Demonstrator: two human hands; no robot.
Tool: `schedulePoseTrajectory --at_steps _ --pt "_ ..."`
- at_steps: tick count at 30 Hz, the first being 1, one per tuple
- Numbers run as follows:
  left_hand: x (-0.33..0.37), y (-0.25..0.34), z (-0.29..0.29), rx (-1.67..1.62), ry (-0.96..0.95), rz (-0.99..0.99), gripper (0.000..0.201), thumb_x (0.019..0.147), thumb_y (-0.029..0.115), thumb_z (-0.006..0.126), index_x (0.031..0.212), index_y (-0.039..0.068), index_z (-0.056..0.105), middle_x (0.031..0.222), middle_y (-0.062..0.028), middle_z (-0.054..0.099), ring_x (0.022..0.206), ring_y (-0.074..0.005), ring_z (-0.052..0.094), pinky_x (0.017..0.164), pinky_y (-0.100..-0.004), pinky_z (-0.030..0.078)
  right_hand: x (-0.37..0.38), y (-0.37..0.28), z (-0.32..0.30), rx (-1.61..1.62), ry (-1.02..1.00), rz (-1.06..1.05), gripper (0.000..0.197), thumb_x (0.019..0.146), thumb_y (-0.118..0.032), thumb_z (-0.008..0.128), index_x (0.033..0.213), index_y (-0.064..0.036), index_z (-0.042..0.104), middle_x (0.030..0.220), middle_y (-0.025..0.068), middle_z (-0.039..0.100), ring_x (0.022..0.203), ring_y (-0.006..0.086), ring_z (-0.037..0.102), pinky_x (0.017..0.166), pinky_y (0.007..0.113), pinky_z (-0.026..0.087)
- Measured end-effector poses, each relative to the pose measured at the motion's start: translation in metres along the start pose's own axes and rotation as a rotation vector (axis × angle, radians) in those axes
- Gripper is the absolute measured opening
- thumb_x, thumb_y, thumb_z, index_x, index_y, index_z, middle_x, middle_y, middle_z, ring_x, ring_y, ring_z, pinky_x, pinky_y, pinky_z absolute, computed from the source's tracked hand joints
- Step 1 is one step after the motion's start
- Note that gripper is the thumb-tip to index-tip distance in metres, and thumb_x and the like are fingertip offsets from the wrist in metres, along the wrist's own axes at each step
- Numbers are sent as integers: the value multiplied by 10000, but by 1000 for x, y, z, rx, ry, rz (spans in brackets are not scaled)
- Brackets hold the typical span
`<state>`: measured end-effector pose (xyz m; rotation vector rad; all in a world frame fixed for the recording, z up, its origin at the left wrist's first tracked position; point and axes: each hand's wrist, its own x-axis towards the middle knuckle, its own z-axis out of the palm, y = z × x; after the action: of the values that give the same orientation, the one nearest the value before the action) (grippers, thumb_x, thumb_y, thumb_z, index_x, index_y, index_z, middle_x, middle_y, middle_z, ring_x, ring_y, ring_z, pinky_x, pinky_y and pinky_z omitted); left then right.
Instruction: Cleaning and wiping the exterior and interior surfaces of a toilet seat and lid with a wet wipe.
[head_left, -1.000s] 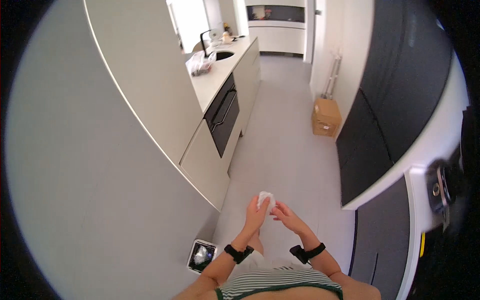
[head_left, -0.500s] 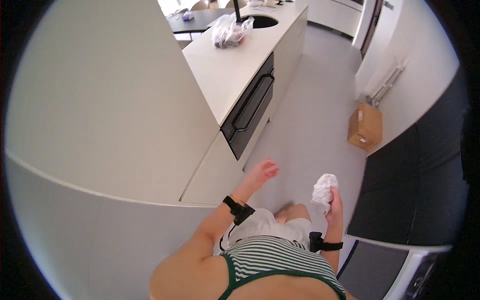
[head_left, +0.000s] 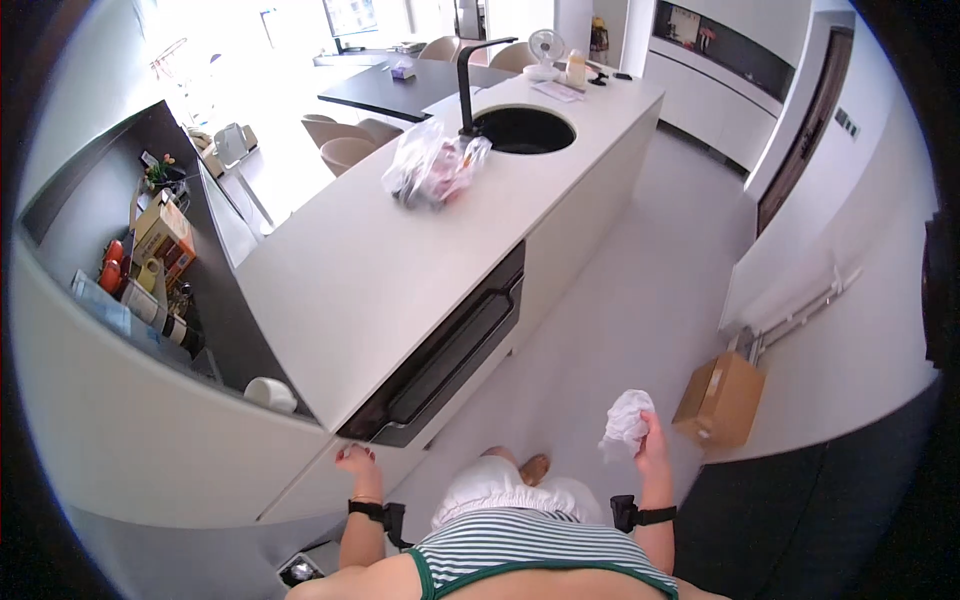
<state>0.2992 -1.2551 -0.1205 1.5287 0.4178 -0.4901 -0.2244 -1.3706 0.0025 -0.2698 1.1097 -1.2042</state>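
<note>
My right hand (head_left: 652, 447) is closed on a crumpled white cloth (head_left: 627, 420), which bunches up above the fingers and hangs loosely to their left. It is held over the floor, between my body and the cardboard box. On the other side, my left hand (head_left: 355, 458) is low beside the near corner of the island, just below the oven's edge. Its fingers are loosely bent and apart, with nothing visible in them. Both wrists wear black straps with small devices.
The white island (head_left: 330, 270) carries a filled clear plastic bag (head_left: 430, 170), a round black sink (head_left: 525, 130) and a tap. A black oven (head_left: 450, 350) is set in its side. A cardboard box (head_left: 720, 400) stands by the right wall. A white mug (head_left: 270, 394) sits on the left shelf.
I have moved forward along the island, and more of the room shows. My left hand has swung left and down toward the island's corner. The right hand still grips the white cloth.
</note>
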Motion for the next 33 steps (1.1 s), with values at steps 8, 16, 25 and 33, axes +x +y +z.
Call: schedulePoseTrajectory --at_steps 8,16,25,33 --pt "-213 -21 228 933 -1236 426 302 841 170 576 1126 79 537 924 -99 604 763 -242 608 640 -375 488 156 -139 54 -283 -154 -189 396 885 -229 515 1217 -13 508 1125 82 594 1033 192 581 890 336 472" --pt "-435 -47 550 900 -1704 1473 368 857 282 600 1132 41 566 1043 -165 606 988 -320 566 854 -416 458 276 -253 32 -510 -84 -360 378 883 -138 508 1242 -25 480 1109 49 572 1005 137 546 857 289 448" --pt "-630 -192 766 931 -2605 877 559 814 447 655 1160 17 567 1116 -176 595 1058 -302 550 894 -385 441 385 -389 -50 -143 211 -340 397 883 -147 536 1261 -45 471 1151 79 560 1028 201 566 835 327 474" --pt "-723 -277 955 927 -2585 491 442 797 374 705 1045 24 595 888 -94 634 816 -200 592 724 -310 464 555 -556 -113 -345 226 -423 411 899 -192 559 1257 -13 467 1189 110 546 1064 221 553 873 350 468"
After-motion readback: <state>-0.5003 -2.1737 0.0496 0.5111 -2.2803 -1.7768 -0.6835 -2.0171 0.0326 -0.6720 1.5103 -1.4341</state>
